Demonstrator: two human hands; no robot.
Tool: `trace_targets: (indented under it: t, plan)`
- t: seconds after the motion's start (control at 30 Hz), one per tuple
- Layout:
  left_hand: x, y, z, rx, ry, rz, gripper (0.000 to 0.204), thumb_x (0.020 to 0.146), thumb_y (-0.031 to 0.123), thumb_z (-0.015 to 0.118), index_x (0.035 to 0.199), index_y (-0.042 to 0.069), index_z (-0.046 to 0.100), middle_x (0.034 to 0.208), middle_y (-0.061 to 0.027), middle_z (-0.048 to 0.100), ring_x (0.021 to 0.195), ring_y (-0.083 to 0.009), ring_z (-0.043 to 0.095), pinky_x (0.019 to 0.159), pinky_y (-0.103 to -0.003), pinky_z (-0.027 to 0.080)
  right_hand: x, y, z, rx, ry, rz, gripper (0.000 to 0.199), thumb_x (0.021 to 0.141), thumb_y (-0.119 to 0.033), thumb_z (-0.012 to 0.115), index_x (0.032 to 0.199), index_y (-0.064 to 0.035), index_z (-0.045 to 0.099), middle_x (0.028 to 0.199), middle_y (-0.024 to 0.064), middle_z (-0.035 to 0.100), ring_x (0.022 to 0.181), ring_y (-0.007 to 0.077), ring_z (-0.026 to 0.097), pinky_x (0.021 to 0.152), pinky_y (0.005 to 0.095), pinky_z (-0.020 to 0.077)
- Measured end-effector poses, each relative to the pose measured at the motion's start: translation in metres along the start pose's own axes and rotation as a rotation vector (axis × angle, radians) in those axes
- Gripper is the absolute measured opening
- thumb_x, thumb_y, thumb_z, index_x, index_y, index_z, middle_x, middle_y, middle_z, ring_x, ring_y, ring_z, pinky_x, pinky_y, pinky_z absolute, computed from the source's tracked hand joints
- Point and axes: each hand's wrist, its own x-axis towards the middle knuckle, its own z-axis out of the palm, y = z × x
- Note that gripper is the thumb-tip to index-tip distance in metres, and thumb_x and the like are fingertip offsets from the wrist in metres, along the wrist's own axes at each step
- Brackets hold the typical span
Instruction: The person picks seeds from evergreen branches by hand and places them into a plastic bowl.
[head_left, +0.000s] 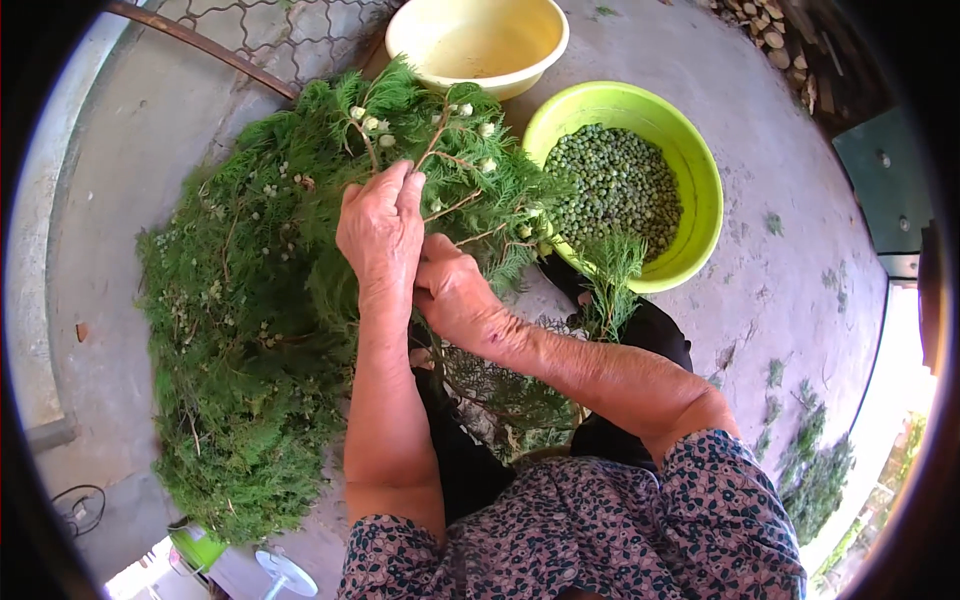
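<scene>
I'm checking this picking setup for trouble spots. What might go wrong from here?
The lime-green plastic bowl of small green berries sits close by the right hand; a stray elbow might tip it. Both hands work inside the heap of feathery green branches, left hand gripping a sprig, so woody stems may scratch.

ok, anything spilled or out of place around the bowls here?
Only minor litter: loose green sprigs lie scattered on the concrete floor to the right, away from the main pile of branches. The green bowl of small green cones and the empty yellow bowl sit upright, nothing visibly spilled.
</scene>
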Motion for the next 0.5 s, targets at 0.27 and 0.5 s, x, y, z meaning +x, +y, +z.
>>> trace_targets:
  t: [0.27, 0.5]
  plan:
    - [0.007, -0.024, -0.011, -0.294, 0.038, -0.144, 0.017, 0.073, 0.011, 0.066, 0.089, 0.005, 0.065, 0.067, -0.009, 0.054, 0.06, -0.0191, 0.054, 0.055, -0.031, 0.043, -0.006, 0.001, 0.001, -0.006, -0.278, -0.062, 0.018, 0.064, 0.004, 0.062, 0.08, -0.001, 0.056, 0.089, 0.0163, 0.045, 0.084, 0.0337, 0.051, 0.068, 0.0382, 0.044]
    - [0.011, -0.018, -0.03, -0.596, 0.156, -0.169, 0.012, 0.077, 0.01, 0.063, 0.086, 0.001, 0.062, 0.071, -0.0045, 0.057, 0.058, -0.0097, 0.049, 0.053, -0.024, 0.041, 0.009, -0.017, -0.014, -0.123, -0.355, -0.18, 0.016, 0.062, 0.005, 0.057, 0.078, 0.0002, 0.055, 0.086, 0.0174, 0.047, 0.079, 0.0351, 0.052, 0.066, 0.0392, 0.0445]
